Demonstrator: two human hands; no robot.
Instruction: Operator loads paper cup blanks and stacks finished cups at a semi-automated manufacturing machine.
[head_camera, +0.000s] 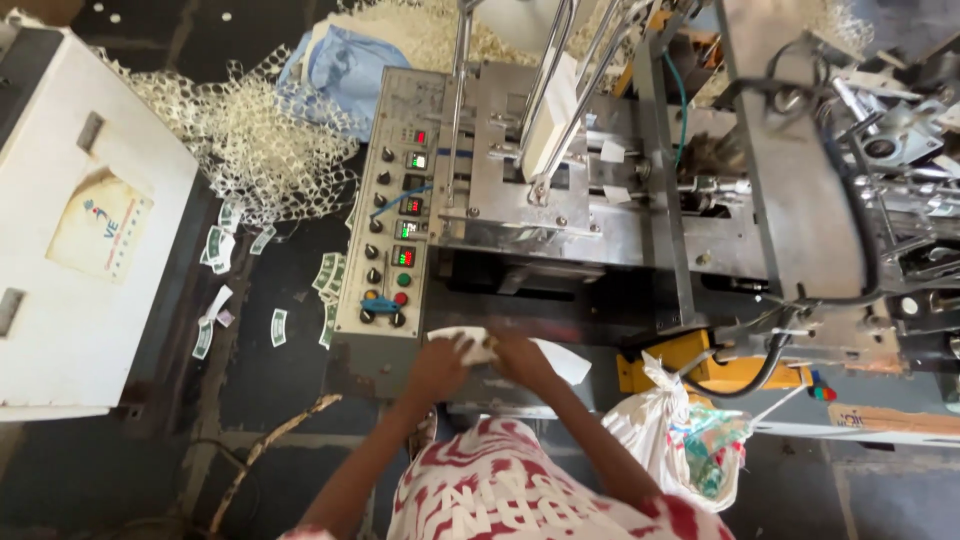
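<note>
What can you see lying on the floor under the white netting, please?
Beside and below the white netting, small green-and-white paper labels lie scattered on the dark floor. Whatever lies beneath the netting heap itself is covered.

Both arms reach forward — left hand (440, 362) and right hand (517, 352) close together, fingers curled.

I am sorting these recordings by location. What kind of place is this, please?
Probably a small factory floor: a metal machine with a control panel of knobs and lit displays, punched white mesh waste on the floor, both hands on white pieces.
</note>
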